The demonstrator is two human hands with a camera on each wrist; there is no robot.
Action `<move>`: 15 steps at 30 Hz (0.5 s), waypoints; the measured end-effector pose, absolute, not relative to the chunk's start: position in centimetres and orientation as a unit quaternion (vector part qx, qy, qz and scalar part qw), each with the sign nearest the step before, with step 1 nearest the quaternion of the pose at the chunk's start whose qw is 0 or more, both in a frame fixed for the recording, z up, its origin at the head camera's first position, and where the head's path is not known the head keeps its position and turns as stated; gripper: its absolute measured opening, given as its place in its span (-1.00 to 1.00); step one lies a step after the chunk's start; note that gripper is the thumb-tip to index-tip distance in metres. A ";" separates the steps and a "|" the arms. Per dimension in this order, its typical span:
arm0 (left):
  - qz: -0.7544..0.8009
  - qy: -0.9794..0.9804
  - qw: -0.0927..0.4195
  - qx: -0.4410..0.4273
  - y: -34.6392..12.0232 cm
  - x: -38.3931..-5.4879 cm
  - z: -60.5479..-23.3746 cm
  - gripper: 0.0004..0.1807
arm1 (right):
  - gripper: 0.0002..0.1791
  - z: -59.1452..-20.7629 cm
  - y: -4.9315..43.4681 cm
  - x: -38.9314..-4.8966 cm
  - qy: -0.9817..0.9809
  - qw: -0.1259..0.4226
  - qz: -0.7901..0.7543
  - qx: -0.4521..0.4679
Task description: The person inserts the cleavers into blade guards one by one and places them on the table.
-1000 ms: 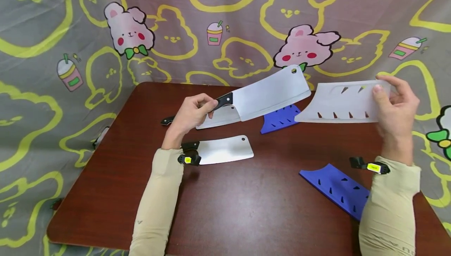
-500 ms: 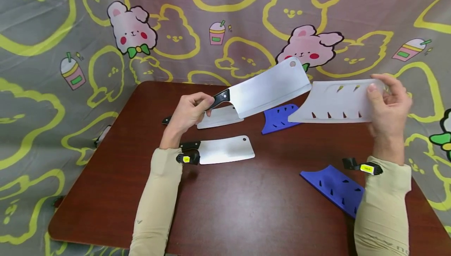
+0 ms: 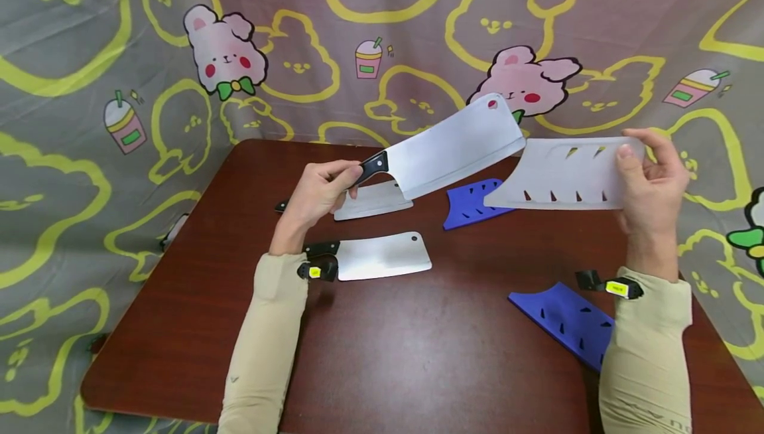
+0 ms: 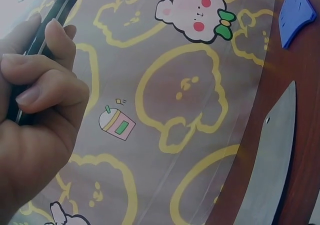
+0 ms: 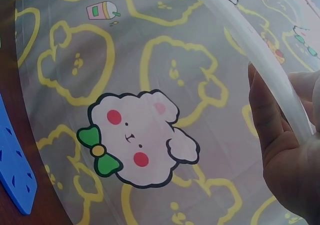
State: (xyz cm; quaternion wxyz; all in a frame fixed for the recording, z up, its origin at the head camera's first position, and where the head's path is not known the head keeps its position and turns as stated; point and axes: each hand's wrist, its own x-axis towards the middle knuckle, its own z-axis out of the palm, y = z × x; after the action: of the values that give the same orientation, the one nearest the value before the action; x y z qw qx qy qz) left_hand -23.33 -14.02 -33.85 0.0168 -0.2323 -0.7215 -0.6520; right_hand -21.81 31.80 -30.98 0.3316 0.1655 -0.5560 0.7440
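Note:
My left hand (image 3: 325, 188) grips a cleaver (image 3: 456, 148) by its black handle (image 4: 52, 20), holding it above the table with the blade slanting up to the right. Between thumb and fingers, my right hand (image 3: 653, 182) pinches a white slotted blade guard (image 3: 561, 175) at its right end. In the right wrist view that guard (image 5: 260, 50) shows edge-on. The blade's far end meets the guard's upper left corner in the head view; whether they touch, I cannot tell. Below lie a second cleaver (image 3: 382, 256) and, farther back, a third cleaver (image 3: 376, 200), partly hidden.
Two blue blade guards lie on the brown table (image 3: 430, 354): a farther blue guard (image 3: 471, 203), partly behind the white one, and a nearer blue guard (image 3: 564, 321), partly under the right forearm. A patterned cloth (image 3: 412, 42) hangs behind the table.
My right hand has moved left with the white guard, closing the gap to the blade. The cleaver in my left hand has risen slightly, its far end tilting higher.

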 end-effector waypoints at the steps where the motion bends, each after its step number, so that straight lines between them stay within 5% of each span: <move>1: -0.653 -0.721 0.012 -0.234 -14.0 -23.2 -33.7 -0.72 | -0.66 -31.0 31.8 -21.8 -0.553 0.336 0.744 0.166; 15: -0.622 -0.725 -0.003 -0.296 -13.2 -21.4 -31.3 -0.67 | -0.67 -30.7 31.7 -21.6 -0.553 0.365 0.733 0.152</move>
State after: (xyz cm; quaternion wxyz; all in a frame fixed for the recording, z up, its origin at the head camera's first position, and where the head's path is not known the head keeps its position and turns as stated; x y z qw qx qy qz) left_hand -21.38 -13.22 -31.30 -0.0029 -0.2961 -0.7251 -0.6218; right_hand -21.59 31.74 -30.65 0.3651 0.1517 -0.5531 0.7333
